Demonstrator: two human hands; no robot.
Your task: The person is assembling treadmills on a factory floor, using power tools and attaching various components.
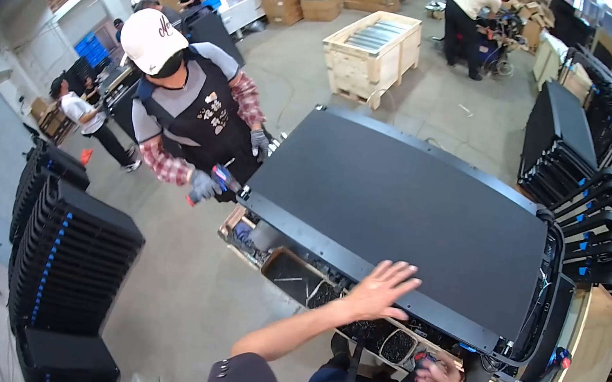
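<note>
My left hand spreads its fingers over the near side rail of a large black treadmill base. Whether the palm presses on it or hovers just above, I cannot tell. Lower down, close to my body, my right hand curls around a dark hand tool with red parts; its exact kind is partly hidden by the fingers. Below the near rail, open bins hold small black parts. Another power tool, red and black, lies by the base's right end.
Across the base's left end, a co-worker in a white cap holds a blue and red power driver in a gloved hand. Stacked black panels stand left, black frames right. A wooden crate sits beyond; wooden boards edge my right.
</note>
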